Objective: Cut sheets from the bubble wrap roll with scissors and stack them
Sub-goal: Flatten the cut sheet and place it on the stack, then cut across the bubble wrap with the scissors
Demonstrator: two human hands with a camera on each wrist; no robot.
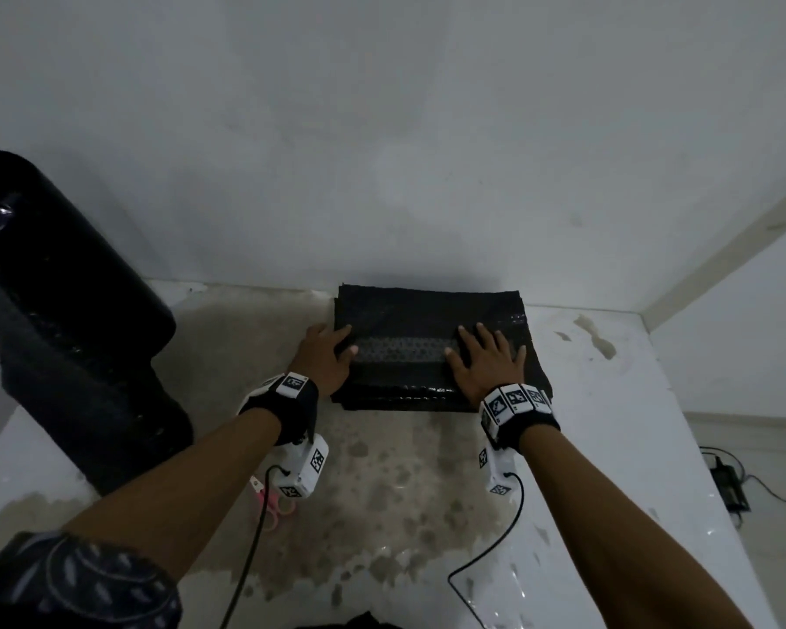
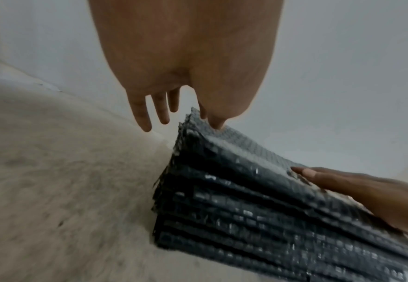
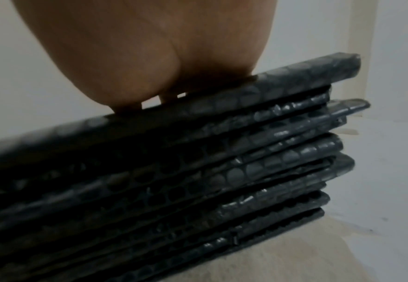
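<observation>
Pressing flat, the right hand (image 1: pixel 484 361) and left hand (image 1: pixel 325 356), fingers spread, rest on the stack of bubble wrap sheets (image 1: pixel 427 329) by the wall; only the head view shows pink scissors (image 1: pixel 273 506) and the roll (image 1: pixel 64 283) left; wrist views reveal folded layers.

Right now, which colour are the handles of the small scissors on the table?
Pink; the scissors show only in the head view, partly hidden.

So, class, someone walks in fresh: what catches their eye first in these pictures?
First, the stack of black bubble wrap sheets at the table's far edge by the wall, with the left hand at its left side and the right hand flat on top. Next, the big black roll at far left, then the pink scissors under the left forearm.
</observation>
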